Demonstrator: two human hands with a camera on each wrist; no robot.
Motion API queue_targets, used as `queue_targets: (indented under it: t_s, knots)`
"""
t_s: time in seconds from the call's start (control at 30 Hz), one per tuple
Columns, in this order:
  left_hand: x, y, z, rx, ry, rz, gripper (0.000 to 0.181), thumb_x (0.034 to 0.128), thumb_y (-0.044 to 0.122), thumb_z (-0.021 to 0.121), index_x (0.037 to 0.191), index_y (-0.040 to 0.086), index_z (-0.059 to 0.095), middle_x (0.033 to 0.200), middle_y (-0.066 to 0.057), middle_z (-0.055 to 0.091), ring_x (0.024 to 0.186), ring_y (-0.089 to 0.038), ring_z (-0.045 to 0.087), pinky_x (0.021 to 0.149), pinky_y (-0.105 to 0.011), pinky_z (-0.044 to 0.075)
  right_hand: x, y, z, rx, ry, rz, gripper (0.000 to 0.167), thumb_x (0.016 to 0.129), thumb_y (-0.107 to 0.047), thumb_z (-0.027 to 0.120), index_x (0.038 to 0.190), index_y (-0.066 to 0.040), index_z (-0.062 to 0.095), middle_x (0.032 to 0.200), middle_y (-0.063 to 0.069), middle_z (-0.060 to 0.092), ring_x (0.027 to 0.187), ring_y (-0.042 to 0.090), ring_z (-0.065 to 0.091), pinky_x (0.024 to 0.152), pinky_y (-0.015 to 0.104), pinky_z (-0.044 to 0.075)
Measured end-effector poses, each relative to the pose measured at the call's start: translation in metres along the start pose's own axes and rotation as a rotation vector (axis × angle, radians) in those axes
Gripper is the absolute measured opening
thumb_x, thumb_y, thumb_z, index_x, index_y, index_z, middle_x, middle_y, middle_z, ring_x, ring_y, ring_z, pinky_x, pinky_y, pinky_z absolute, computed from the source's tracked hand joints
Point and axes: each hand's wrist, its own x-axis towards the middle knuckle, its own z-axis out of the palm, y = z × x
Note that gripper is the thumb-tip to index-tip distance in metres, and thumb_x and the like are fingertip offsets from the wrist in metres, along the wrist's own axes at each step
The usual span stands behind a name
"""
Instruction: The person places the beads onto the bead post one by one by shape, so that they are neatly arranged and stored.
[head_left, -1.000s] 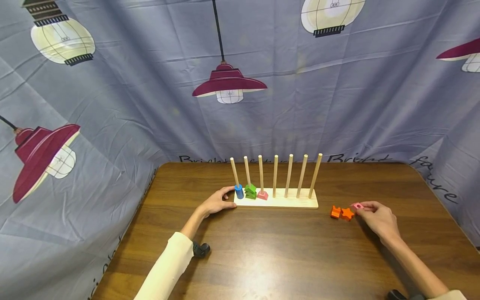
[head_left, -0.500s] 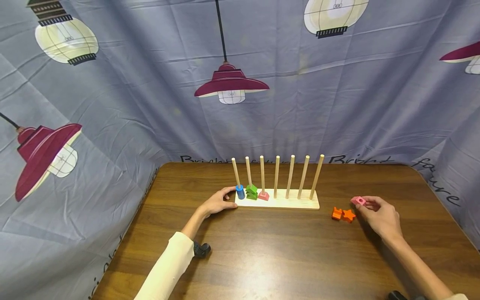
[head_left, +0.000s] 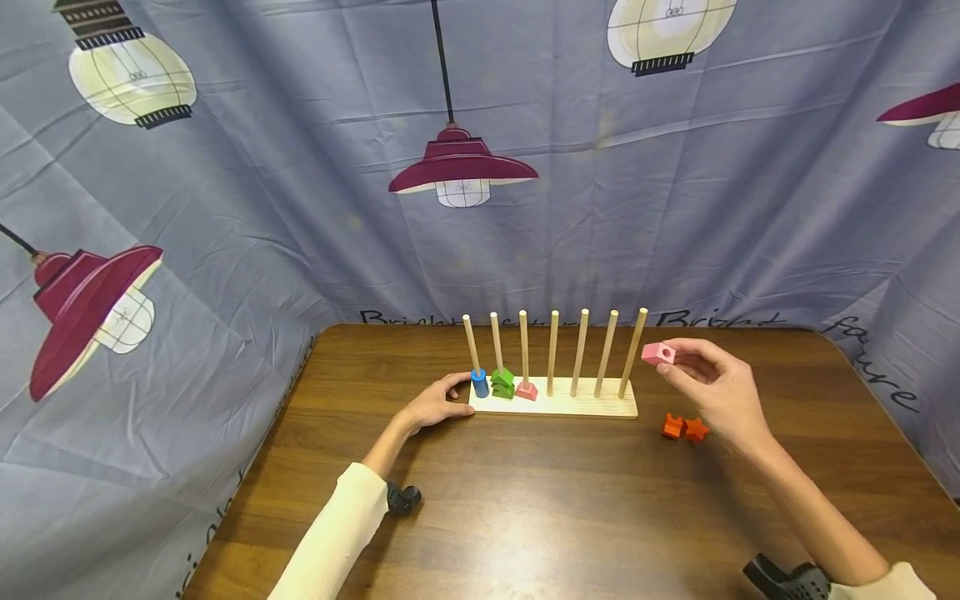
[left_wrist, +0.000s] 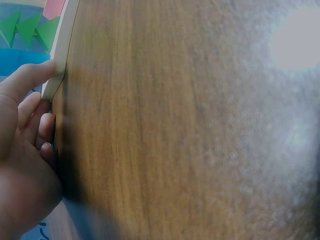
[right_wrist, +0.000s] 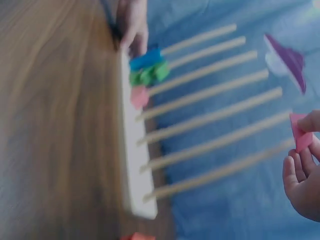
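Your right hand [head_left: 720, 387], right of centre in the head view, pinches the pink block [head_left: 655, 353] between thumb and fingers [head_left: 692, 343], which are parted only by the block's thickness. The block is raised above the tabletop [head_left: 525, 517], just right of the rightmost of seven wooden pegs [head_left: 552, 350] (note the round hole visible in its side).

Your left hand [head_left: 429, 406], left of centre, holds the left end of the peg rack [head_left: 573, 407], its thumb at the near corner and its index finger at the far one; the left wrist view shows your thumb touching the base, upper left.

On the pegs, counted from the left: a blue cylinder [head_left: 480, 385], then green pieces [head_left: 502, 383], then a pink piece [head_left: 527, 391]. Two orange pieces [head_left: 672, 427], one a star, lie side by side at lower right, near the rack's right end.
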Motion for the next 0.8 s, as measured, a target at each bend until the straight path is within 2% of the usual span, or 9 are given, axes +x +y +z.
queue_targets:
  t_s: [0.17,0.3,0.33,0.4,0.53,0.63,0.8]
  knots:
    - [-0.003,0.006,0.0,-0.009,0.006,0.016,0.068,0.0876,0.015,0.077,0.148,0.006,0.047,0.112,-0.013,0.051,0.099,-0.025,0.043,0.081,-0.035,0.035,0.017,-0.02,0.031,-0.022,-0.067,-0.081,0.031,0.085,0.011,0.073,0.116,0.009,0.067,0.099,0.002,0.068,0.086,0.009,0.065,0.075,0.018,0.051]
    - [-0.002,0.004,0.0,-0.008,0.006,0.004,0.069,0.0875,0.016,0.077,0.148,0.006,0.047,0.11,-0.011,0.05,0.098,-0.024,0.043,0.081,-0.035,0.036,0.029,-0.03,0.055,-0.037,-0.105,-0.143,0.032,0.085,0.01,0.073,0.116,0.006,0.069,0.102,0.008,0.068,0.086,0.009,0.064,0.076,0.019,0.051]
    - [0.0,-0.001,0.0,-0.004,0.003,0.004,0.07,0.0869,0.019,0.078,0.148,0.008,0.047,0.109,-0.009,0.05,0.097,-0.022,0.043,0.08,-0.034,0.036,0.032,-0.033,0.061,-0.027,-0.117,-0.155,0.032,0.085,0.009,0.073,0.116,0.005,0.07,0.104,0.01,0.067,0.088,0.009,0.064,0.077,0.019,0.051]
    - [0.0,-0.001,0.0,-0.005,0.004,0.004,0.07,0.0866,0.019,0.078,0.148,0.007,0.047,0.109,-0.009,0.05,0.097,-0.022,0.043,0.08,-0.034,0.037,0.039,-0.038,0.073,-0.001,-0.147,-0.172,0.031,0.086,0.008,0.073,0.117,0.005,0.07,0.105,0.013,0.067,0.09,0.01,0.064,0.079,0.02,0.051]
    - [0.0,0.001,0.0,-0.007,0.014,0.012,0.07,0.0857,0.018,0.079,0.147,0.007,0.048,0.11,-0.009,0.051,0.098,-0.022,0.043,0.081,-0.034,0.036,0.052,-0.043,0.094,-0.001,-0.175,-0.175,0.031,0.087,0.003,0.075,0.118,0.003,0.071,0.107,0.016,0.068,0.095,0.013,0.064,0.085,0.022,0.05]
    - [0.0,0.002,0.0,-0.007,0.014,0.01,0.07,0.0857,0.018,0.079,0.147,0.007,0.048,0.111,-0.009,0.051,0.098,-0.022,0.043,0.081,-0.034,0.036,0.058,-0.044,0.107,-0.049,-0.177,-0.166,0.031,0.088,-0.002,0.076,0.118,0.001,0.071,0.112,0.013,0.069,0.101,0.015,0.064,0.09,0.025,0.048]
    - [-0.001,0.002,0.0,-0.003,0.012,0.007,0.07,0.0858,0.018,0.078,0.148,0.007,0.048,0.11,-0.009,0.051,0.098,-0.021,0.043,0.081,-0.034,0.036,0.066,-0.044,0.125,-0.106,-0.179,-0.134,0.031,0.088,-0.007,0.077,0.118,-0.001,0.072,0.114,0.012,0.069,0.108,0.025,0.063,0.096,0.041,0.047]
